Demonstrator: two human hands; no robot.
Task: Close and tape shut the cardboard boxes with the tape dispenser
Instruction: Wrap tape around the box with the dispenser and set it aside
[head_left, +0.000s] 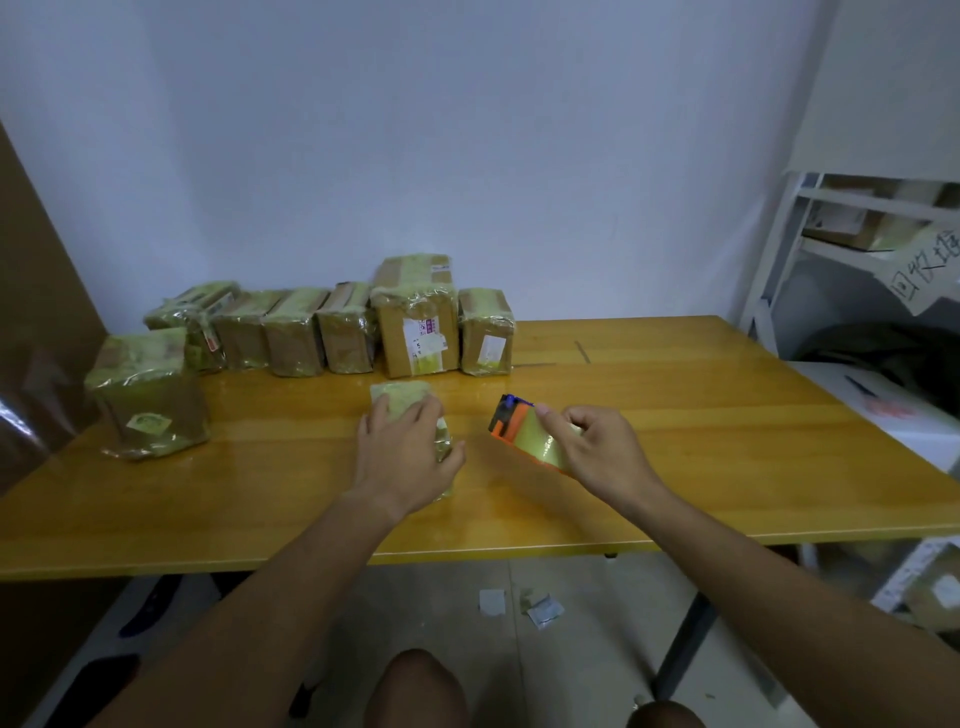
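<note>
I am sitting at a glossy yellow-orange wooden table (675, 467) set against a pale blue-white wall (467, 130), my bare knees showing below its near edge and a few scraps of white paper (524, 605) on the grey floor under it.

Nearest on the table, my left hand (402, 457) lies palm down on a small cardboard box wrapped in yellowish tape (402, 402); the fingers are spread over its top and the thumb wraps its right side, so I am gripping it against the table. Just to its right, apart from it, my right hand (597, 452) holds the orange tape dispenser with its roll of yellow-clear tape (530, 436). My thumb presses along the roll's upper edge and the other fingers curl round the far side. The dispenser's black and blue cutting end (506, 408) points away from me and to the left; I think it is raised slightly off the table, though the angle makes that hard to judge.

Farther back, a larger taped cardboard box (148, 410) stands alone near the left edge. Behind it a row of taped cardboard boxes (332, 332) lines the wall, the tallest one (415, 332) bearing white labels. At far right, a white metal shelf (857, 234) holds more parcels.
</note>
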